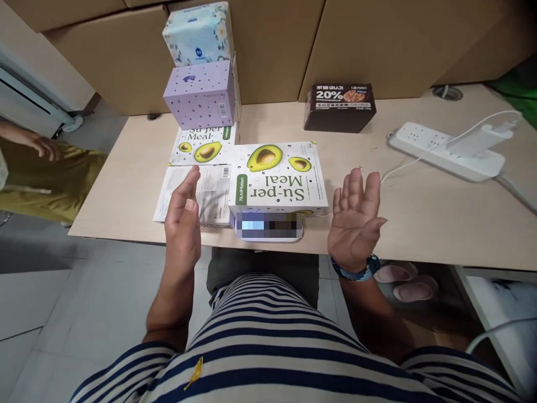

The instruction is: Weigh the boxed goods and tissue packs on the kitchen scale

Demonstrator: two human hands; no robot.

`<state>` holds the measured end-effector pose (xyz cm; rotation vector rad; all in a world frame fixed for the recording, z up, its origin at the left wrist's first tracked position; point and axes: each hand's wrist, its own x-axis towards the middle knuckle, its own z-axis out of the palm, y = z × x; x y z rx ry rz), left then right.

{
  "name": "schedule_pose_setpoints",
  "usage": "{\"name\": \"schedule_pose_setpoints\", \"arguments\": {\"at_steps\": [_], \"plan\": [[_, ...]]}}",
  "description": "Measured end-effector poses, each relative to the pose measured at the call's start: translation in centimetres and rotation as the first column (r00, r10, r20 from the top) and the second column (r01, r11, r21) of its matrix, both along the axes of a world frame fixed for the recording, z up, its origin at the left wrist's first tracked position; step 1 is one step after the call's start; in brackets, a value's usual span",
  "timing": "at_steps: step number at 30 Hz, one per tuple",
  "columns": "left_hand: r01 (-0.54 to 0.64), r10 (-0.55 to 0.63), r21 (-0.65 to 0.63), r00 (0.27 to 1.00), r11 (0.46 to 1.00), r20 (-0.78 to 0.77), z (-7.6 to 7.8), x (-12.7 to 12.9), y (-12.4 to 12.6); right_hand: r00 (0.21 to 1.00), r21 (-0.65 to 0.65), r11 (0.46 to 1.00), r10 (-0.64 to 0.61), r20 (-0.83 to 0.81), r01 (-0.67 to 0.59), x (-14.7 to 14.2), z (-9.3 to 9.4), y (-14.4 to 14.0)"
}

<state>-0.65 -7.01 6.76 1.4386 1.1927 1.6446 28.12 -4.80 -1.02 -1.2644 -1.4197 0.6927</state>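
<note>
My left hand (183, 226) is raised over the table's front edge, fingers stretched out, holding nothing. In front of it lies a white box with printed text (163, 193), partly hidden by that hand. My right hand (354, 221) is also open and bare, its palm turned up and inward. Between the two hands sits a white Su-per Meal box with avocado pictures (277, 174), its lettering upside down to me. Neither hand appears to touch it. Close to its near side is a pale device (271, 239), mostly blurred out.
Another avocado box (204, 146) lies behind, with a spotted lilac box (199, 98) and a flowered tissue pack (197, 36) stacked up there. A dark brown box (340, 109) and a white power strip (444, 151) stand right. Another person's hand (42, 146) shows far left.
</note>
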Motion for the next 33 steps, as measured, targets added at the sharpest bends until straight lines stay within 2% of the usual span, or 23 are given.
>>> {"name": "schedule_pose_setpoints", "arguments": {"at_steps": [3,6,9,11,14,16,19,22,25,28,30,33], "plan": [[-0.014,0.015,0.005,0.996,1.0,-0.084,-0.4,-0.4,-0.2,0.982,0.068,0.998,0.003,-0.186,0.01,0.5,-0.8,0.4],[-0.057,0.061,0.026,0.963,0.998,-0.262,-0.9,-0.2,-0.6,0.954,0.072,0.997,-0.003,-0.301,0.027,0.6,-1.8,1.1],[-0.1,0.089,0.007,0.844,0.995,-0.529,-1.5,1.0,-0.7,0.937,0.003,1.0,0.028,-0.348,-0.029,0.0,-2.4,1.6],[-0.088,0.029,-0.054,0.744,0.995,-0.668,-1.8,1.9,-0.6,0.916,-0.04,0.993,0.089,-0.392,-0.113,-0.8,-2.6,1.6],[-0.07,-0.054,-0.129,0.643,0.989,-0.764,-2.0,2.7,0.0,0.896,-0.092,0.978,0.13,-0.426,-0.185,-2.0,-2.5,1.4],[-0.073,-0.072,-0.15,0.622,0.986,-0.78,-1.9,2.8,0.2,0.878,-0.092,0.972,0.15,-0.455,-0.214,-2.7,-2.2,1.2],[-0.063,-0.083,-0.165,0.66,0.984,-0.747,-1.6,2.6,0.1,0.843,-0.037,0.961,0.221,-0.49,-0.274,-3.2,-1.7,1.2],[-0.012,-0.086,-0.138,0.724,0.99,-0.684,-1.1,3.0,-0.4,0.85,0.0,0.961,0.246,-0.466,-0.278,-2.7,-1.3,1.1],[0.119,-0.108,-0.028,0.755,0.993,-0.647,-0.1,5.2,-0.2,0.868,0.037,0.984,0.174,-0.465,-0.177,-0.9,-0.5,1.2],[0.254,-0.184,0.039,0.79,0.967,-0.584,1.2,9.3,1.7,0.891,0.12,0.993,0.056,-0.45,-0.002,2.6,1.1,2.2],[0.293,-0.26,-0.007,0.837,0.956,-0.482,1.6,12.5,3.7,0.916,0.151,0.985,-0.017,-0.401,0.084,5.5,2.0,3.8],[0.285,-0.359,-0.254,0.876,0.924,-0.323,1.6,16.5,6.7,0.97,0.121,0.984,-0.105,-0.218,0.134,10.0,2.6,6.6]]}}
